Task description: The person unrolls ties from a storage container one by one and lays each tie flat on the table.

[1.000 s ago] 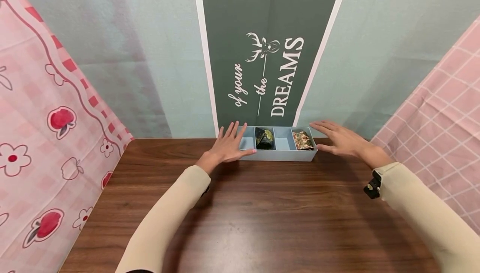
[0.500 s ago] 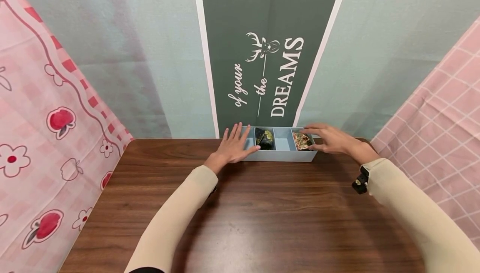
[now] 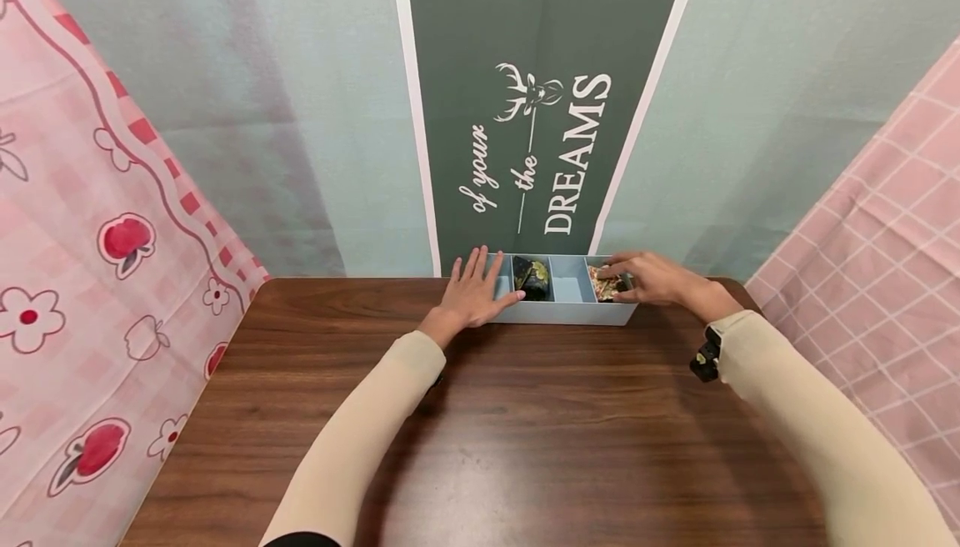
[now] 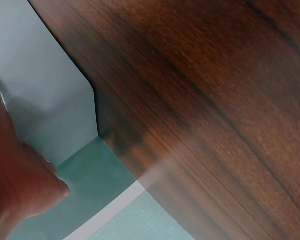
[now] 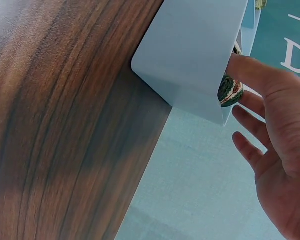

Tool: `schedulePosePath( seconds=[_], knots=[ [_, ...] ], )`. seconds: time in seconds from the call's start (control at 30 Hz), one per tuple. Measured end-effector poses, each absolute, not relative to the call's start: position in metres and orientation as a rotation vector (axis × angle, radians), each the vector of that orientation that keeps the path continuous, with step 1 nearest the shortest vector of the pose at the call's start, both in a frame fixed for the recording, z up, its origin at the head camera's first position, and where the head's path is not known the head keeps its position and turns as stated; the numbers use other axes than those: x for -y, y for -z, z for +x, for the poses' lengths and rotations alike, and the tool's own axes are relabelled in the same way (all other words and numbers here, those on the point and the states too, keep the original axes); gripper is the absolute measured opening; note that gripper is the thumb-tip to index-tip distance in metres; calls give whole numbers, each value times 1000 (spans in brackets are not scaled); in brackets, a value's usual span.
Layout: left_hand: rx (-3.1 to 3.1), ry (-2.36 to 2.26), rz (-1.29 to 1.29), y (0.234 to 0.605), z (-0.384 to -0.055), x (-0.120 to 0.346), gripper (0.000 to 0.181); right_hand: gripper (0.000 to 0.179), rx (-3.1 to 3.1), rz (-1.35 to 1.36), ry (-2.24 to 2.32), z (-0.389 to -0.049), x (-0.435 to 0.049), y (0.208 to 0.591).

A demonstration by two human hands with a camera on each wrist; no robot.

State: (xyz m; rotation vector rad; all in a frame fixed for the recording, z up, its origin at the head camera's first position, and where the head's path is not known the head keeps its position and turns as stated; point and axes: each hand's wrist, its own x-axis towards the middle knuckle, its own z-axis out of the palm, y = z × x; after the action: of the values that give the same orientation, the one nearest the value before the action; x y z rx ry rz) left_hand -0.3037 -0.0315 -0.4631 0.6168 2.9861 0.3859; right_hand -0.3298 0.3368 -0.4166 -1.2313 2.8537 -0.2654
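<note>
Head view: a multicoloured, patterned, soft-looking bundle [image 3: 604, 288] is seated inside the right end of an oblong, divided, pale-blue, plastic-looking box [image 3: 564, 313] on the wood-grain brown bench [image 3: 540, 414]. It is straddled by the fingers of the right hand [image 3: 656, 278]; a grip cannot be confirmed. The left hand [image 3: 469, 295] is placed over the left end, fingers spread. Step judged: grasping; a secure pinch before lifting seems called for.

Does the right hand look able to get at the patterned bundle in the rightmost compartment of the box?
Likely yes. The box is open on top, and the right hand extends over its end, right at the patterned bundle. I see nothing blocking the way.
</note>
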Motion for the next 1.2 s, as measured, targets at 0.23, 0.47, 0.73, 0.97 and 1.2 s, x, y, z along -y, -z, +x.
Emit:
schedulePosePath(
  seconds=[0.23,0.47,0.73,0.97,1.2],
  knots=[
    [-2958,-364,586,468,-309,29,94,44,-2848,-1225,300,-337,-334,420],
    [-2974,-301,586,468,-307,29,95,43,-2880,-1232,384,-339,-331,427],
    [-2997,-203,575,468,-309,27,94,33,-2924,-1095,393,-342,-327,431],
    [-2990,-147,553,468,-313,25,97,35,-2948,-1034,436,-343,-329,432],
    [-2964,-141,537,468,-315,24,100,37,-2989,-1021,492,-342,-330,428]
  ],
)
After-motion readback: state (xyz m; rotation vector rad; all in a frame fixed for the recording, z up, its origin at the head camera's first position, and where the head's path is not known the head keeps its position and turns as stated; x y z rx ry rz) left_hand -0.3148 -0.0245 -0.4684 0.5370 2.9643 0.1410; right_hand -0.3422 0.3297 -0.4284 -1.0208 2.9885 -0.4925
